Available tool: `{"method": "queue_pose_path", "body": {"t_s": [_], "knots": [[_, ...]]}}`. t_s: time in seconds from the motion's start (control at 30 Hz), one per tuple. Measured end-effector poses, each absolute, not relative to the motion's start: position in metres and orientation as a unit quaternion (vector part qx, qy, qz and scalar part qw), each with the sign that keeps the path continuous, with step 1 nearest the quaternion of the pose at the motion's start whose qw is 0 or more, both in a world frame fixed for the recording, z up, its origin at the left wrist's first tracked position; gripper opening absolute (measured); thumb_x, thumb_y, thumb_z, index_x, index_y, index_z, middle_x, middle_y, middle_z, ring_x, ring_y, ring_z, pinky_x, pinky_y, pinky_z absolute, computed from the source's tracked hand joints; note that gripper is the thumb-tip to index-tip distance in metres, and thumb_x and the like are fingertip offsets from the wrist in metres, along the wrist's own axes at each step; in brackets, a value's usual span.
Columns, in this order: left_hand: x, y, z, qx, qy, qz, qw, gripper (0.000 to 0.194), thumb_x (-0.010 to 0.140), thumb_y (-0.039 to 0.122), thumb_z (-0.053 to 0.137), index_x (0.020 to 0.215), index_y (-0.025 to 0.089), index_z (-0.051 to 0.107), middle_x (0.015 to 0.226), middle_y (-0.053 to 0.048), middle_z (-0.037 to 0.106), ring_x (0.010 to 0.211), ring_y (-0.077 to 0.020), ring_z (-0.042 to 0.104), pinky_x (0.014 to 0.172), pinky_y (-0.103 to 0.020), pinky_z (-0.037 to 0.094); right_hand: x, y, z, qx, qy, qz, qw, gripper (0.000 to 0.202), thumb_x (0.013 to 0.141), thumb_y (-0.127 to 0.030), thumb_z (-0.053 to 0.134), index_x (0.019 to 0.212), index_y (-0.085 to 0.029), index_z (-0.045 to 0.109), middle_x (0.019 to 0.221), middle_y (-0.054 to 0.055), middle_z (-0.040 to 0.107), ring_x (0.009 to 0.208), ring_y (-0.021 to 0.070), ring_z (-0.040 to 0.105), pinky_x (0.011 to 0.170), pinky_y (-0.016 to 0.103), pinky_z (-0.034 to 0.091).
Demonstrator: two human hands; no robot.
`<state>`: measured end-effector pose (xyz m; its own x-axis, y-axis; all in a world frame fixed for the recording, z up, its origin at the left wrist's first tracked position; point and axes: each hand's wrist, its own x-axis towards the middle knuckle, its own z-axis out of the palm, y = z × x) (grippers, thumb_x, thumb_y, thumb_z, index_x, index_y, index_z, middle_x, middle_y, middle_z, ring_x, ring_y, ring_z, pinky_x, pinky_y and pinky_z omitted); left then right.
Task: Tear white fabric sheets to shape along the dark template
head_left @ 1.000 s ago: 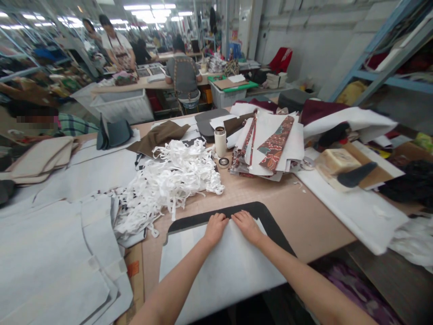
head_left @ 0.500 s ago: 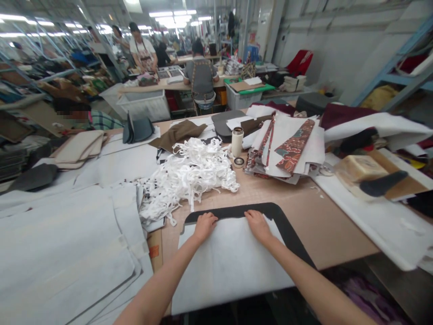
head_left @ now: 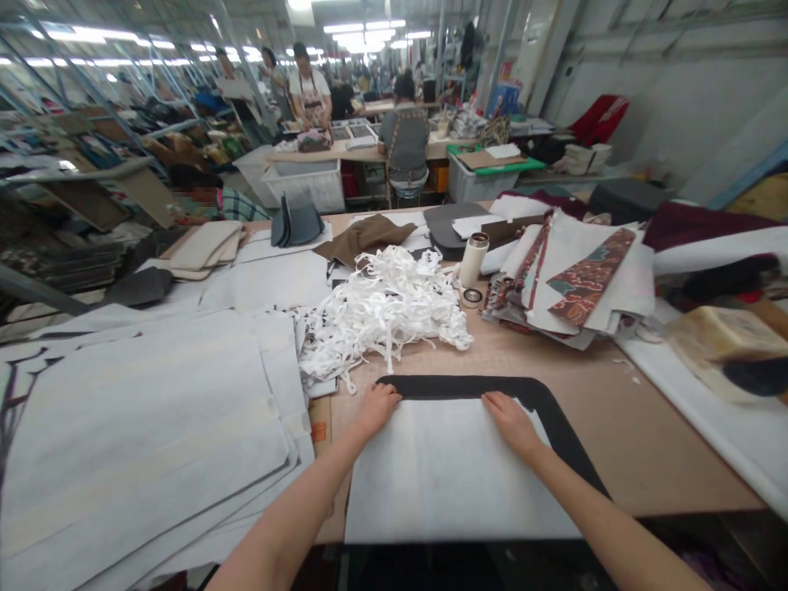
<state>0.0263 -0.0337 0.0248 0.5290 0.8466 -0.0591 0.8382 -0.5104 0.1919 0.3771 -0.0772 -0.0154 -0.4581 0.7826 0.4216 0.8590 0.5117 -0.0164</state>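
A white sheet (head_left: 443, 476) lies over a dark grey panel (head_left: 455, 384) with rounded corners at the front edge of the table. The panel shows past the sheet along the far and right sides. My left hand (head_left: 378, 408) holds the sheet's far left corner, fingers bent and close together. On the far edge toward the right, my right hand (head_left: 510, 420) grips the same sheet, its fingers together over the edge. Both thumbs are mostly hidden.
Left is a stack of large white sheets (head_left: 141, 427). Beyond my hands lie a heap of white strips (head_left: 394, 304), an uncapped flask (head_left: 474, 258) and patterned fabric pieces (head_left: 591, 279). A tape-wrapped block (head_left: 726, 336) sits right. Co-workers are at tables farther back.
The view has swung left, so things appear farther right. My hands have spread slightly apart along the sheet's far edge, and the sheet lies straighter on the dark panel.
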Motion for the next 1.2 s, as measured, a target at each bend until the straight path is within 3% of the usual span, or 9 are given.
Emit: {"method": "queue_pose_path", "body": {"t_s": [0.1, 0.33, 0.47, 0.63, 0.7, 0.83, 1.0, 1.2], "knots": [[0.01, -0.035, 0.022, 0.864, 0.493, 0.028, 0.099, 0.017, 0.085, 0.024, 0.053, 0.097, 0.025, 0.065, 0.095, -0.002, 0.061, 0.092, -0.0177, 0.052, 0.081, -0.034, 0.031, 0.351, -0.073, -0.011, -0.516, -0.832, -0.088, 0.182, 0.03, 0.084, -0.007, 0.037, 0.097, -0.012, 0.064, 0.098, 0.013, 0.061, 0.095, 0.0217, 0.053, 0.082, 0.034, 0.047], [0.008, -0.047, 0.021, 0.889, 0.453, 0.055, 0.045, 0.019, 0.089, 0.021, 0.046, 0.099, 0.022, 0.062, 0.092, -0.003, 0.061, 0.091, -0.0174, 0.05, 0.092, -0.038, 0.029, 0.179, -0.061, -0.018, -0.469, -0.859, -0.041, 0.2, 0.028, 0.086, -0.008, 0.041, 0.107, -0.013, 0.06, 0.099, 0.011, 0.06, 0.091, 0.0211, 0.052, 0.08, 0.034, 0.046], [0.001, -0.05, 0.02, 0.873, 0.48, 0.06, 0.063, 0.023, 0.089, 0.019, 0.043, 0.102, 0.023, 0.061, 0.096, -0.004, 0.061, 0.095, -0.0181, 0.05, 0.096, -0.042, 0.027, 0.191, -0.065, -0.014, -0.419, -0.889, -0.059, 0.175, 0.029, 0.085, -0.005, 0.04, 0.104, -0.012, 0.06, 0.098, 0.011, 0.06, 0.093, 0.0223, 0.051, 0.082, 0.036, 0.044], [-0.01, -0.044, 0.029, 0.773, 0.615, 0.047, 0.149, 0.022, 0.087, 0.018, 0.045, 0.098, 0.022, 0.064, 0.1, -0.006, 0.062, 0.097, -0.0211, 0.052, 0.088, -0.04, 0.033, 0.229, -0.064, 0.001, -0.451, -0.883, -0.028, 0.127, 0.026, 0.084, -0.005, 0.041, 0.094, -0.015, 0.062, 0.091, 0.009, 0.06, 0.088, 0.0214, 0.051, 0.078, 0.033, 0.043], [-0.009, -0.042, 0.034, 0.732, 0.655, 0.056, 0.179, 0.019, 0.085, 0.02, 0.047, 0.091, 0.02, 0.065, 0.097, -0.006, 0.062, 0.097, -0.0221, 0.054, 0.086, -0.038, 0.035, 0.212, -0.059, 0.007, -0.497, -0.861, 0.008, 0.108, 0.022, 0.084, -0.008, 0.044, 0.091, -0.016, 0.063, 0.089, 0.008, 0.06, 0.085, 0.0207, 0.052, 0.074, 0.032, 0.042], [-0.004, -0.046, 0.035, 0.677, 0.684, 0.147, 0.227, 0.015, 0.083, 0.019, 0.05, 0.092, 0.018, 0.062, 0.093, -0.005, 0.065, 0.093, -0.019, 0.056, 0.083, -0.032, 0.038, 0.15, -0.047, 0.011, -0.526, -0.836, 0.094, 0.126, 0.024, 0.085, -0.017, 0.049, 0.106, -0.018, 0.058, 0.101, 0.007, 0.059, 0.094, 0.02, 0.05, 0.078, 0.03, 0.039], [-0.01, -0.064, 0.014, 0.568, 0.737, 0.188, 0.315, 0.018, 0.077, 0.017, 0.058, 0.095, 0.016, 0.061, 0.091, -0.005, 0.066, 0.085, -0.0157, 0.059, 0.076, -0.026, 0.042, 0.116, -0.038, 0.006, -0.58, -0.794, 0.15, 0.109, 0.012, 0.086, -0.02, 0.05, 0.089, -0.02, 0.062, 0.094, 0.004, 0.059, 0.089, 0.0196, 0.05, 0.075, 0.03, 0.036], [-0.014, -0.084, 0.006, 0.605, 0.732, 0.191, 0.248, 0.019, 0.081, 0.013, 0.051, 0.096, 0.015, 0.064, 0.093, -0.007, 0.064, 0.091, -0.0173, 0.056, 0.083, -0.029, 0.042, 0.123, -0.038, -0.007, -0.542, -0.825, 0.079, 0.138, 0.017, 0.088, -0.016, 0.046, 0.096, -0.02, 0.06, 0.091, 0.005, 0.06, 0.087, 0.0195, 0.05, 0.073, 0.03, 0.035]]}}
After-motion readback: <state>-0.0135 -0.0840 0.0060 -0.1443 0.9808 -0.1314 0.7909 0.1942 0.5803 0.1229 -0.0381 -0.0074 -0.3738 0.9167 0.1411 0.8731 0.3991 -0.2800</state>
